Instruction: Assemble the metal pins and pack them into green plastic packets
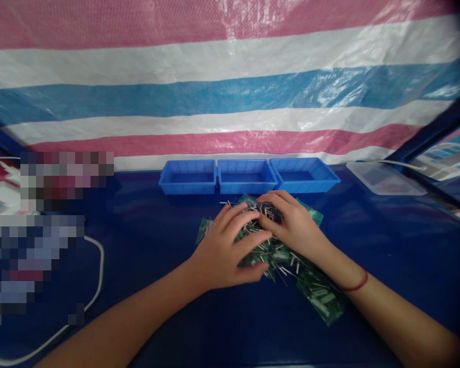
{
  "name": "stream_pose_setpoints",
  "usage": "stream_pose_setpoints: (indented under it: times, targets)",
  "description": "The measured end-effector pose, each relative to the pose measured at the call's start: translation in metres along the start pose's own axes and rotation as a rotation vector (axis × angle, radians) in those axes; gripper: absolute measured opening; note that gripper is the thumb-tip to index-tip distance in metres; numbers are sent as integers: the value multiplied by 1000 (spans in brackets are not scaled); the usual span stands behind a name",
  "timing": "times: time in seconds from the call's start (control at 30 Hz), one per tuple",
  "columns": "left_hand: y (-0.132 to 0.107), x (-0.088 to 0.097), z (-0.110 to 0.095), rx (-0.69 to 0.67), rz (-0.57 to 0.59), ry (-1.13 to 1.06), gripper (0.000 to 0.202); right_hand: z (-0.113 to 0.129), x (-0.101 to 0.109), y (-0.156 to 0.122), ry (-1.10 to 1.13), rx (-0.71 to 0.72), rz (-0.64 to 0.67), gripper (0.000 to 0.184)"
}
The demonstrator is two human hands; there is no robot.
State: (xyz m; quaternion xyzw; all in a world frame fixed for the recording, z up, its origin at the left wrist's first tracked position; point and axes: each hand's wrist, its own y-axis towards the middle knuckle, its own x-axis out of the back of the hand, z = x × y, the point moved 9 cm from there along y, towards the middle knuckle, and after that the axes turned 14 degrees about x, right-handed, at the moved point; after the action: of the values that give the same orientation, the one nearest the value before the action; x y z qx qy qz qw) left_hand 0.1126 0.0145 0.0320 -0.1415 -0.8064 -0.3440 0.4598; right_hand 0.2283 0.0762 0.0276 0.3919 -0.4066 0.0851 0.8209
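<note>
Both forearms reach in over the dark blue table. Left hand and right hand lie flat, fingers spread, gripping nothing, pressed on a heap of small metal-legged parts atop green bags, apparently corralling them. Three blue bins sit just behind.

three blue bins – clear lid, white cable.

Three bins are standing side by side along the tabletop's rear edge. Just before them a heap of small parts is lying at mid-table, the left hand and right hand resting on it. A lid is lying toward the rear right corner, a cable near the left edge.
</note>
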Motion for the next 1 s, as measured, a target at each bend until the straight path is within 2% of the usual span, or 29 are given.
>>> stream_pose_setpoints:
  times: [0.07,0.1,0.2,0.33,0.63,0.8,1.0]
  targets:
    - [-9,-11,-24,-180,124,9,43,-3,-2,-2,-18,-1,13,21]
    - [-13,-16,-31,-224,167,14,44,-4,-3,-3,-30,0,22,22]
    - [-19,-27,-38,-226,238,35,38,-6,-8,-6,-67,1,61,26]
    - [-19,-32,-37,-216,272,23,28,-6,-8,-9,-44,4,71,32]
    - [-13,-32,-36,-225,189,76,18,6,-3,-12,49,21,62,30]
    - [-13,-30,-38,-256,148,114,19,6,-6,-15,-1,27,78,34]
    - [-9,-36,-31,-174,186,77,19,4,-11,-16,-137,73,125,35]
